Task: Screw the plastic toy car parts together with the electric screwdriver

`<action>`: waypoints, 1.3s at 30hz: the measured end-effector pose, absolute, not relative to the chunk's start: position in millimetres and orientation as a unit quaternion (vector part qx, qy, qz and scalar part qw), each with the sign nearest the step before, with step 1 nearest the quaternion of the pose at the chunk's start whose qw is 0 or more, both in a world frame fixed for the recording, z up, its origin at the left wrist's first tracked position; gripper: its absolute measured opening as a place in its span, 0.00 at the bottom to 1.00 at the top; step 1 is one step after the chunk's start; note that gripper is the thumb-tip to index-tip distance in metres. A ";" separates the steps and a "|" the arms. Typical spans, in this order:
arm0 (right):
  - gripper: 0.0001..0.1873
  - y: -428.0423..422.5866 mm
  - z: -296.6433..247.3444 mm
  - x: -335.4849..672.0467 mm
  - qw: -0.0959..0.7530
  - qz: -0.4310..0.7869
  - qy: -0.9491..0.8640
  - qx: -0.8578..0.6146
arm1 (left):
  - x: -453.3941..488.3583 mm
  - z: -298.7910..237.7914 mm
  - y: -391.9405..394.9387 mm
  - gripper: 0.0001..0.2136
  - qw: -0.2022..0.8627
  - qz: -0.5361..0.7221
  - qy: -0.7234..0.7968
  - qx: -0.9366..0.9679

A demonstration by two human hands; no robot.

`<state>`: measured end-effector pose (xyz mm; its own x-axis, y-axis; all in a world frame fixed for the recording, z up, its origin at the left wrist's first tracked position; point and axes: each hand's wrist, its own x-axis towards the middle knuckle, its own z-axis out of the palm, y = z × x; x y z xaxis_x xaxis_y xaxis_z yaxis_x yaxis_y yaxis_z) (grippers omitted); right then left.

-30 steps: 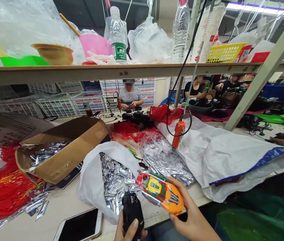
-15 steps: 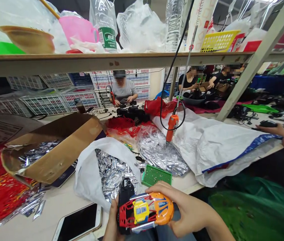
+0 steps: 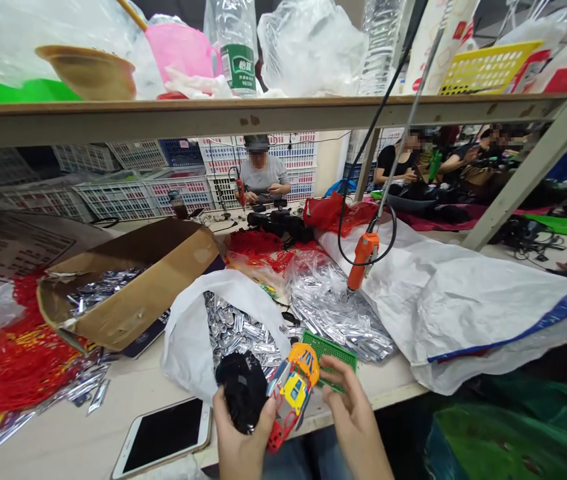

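Observation:
My left hand point(image 3: 240, 443) is closed round a black toy chassis point(image 3: 242, 389) at the bottom centre, with an orange, yellow and red toy car shell point(image 3: 293, 387) lying against it. My right hand point(image 3: 349, 413) is just to the right of the shell, its fingers loosely curled and apart, touching the shell's side near a small green perforated tray point(image 3: 331, 349). Both hands hover over the table's near edge.
A white bag of silver foil packets point(image 3: 236, 330), a cardboard box point(image 3: 128, 287) of the same, red netting point(image 3: 8, 367) and a phone point(image 3: 166, 440) lie on the table. An orange electric screwdriver point(image 3: 361, 257) hangs over a large white sack point(image 3: 463, 300). Other people sit across.
The car shell has turned from lying flat over the chassis to standing on end beside it. My right hand has let go its full grip and slid to the shell's right side.

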<state>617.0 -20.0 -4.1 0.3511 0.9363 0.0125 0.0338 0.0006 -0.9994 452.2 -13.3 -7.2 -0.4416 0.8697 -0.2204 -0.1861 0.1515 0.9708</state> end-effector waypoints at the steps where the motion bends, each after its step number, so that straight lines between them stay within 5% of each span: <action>1: 0.26 -23.0 -9.5 607.2 0.588 0.428 -0.364 -0.582 | 456.8 -8.8 -14.7 0.34 0.393 0.585 0.637 0.314; 5: 0.37 -26.5 -8.4 579.7 0.598 0.586 -0.175 -0.519 | 477.6 -14.3 -22.4 0.37 0.308 0.570 0.658 0.384; 13: 0.34 -12.7 11.8 590.7 0.603 0.667 -0.103 -0.425 | 497.7 -9.7 -39.5 0.35 0.503 0.564 0.573 0.317; 17: 0.36 -13.5 15.8 606.4 0.590 0.700 -0.099 -0.390 | 496.8 -0.6 -37.8 0.40 0.552 0.574 0.521 0.307; 23: 0.31 -21.0 15.9 619.2 0.574 0.727 -0.149 -0.347 | 490.7 19.7 -27.8 0.32 0.608 0.560 0.477 0.300; 32: 0.30 -18.7 -0.2 637.1 0.619 0.528 -0.412 -0.410 | 486.9 3.9 -13.1 0.37 0.561 0.595 0.531 0.222; 39: 0.30 -29.2 -1.2 623.9 0.484 0.286 -0.679 -0.473 | 485.9 -5.1 -7.3 0.36 0.568 0.612 0.503 0.224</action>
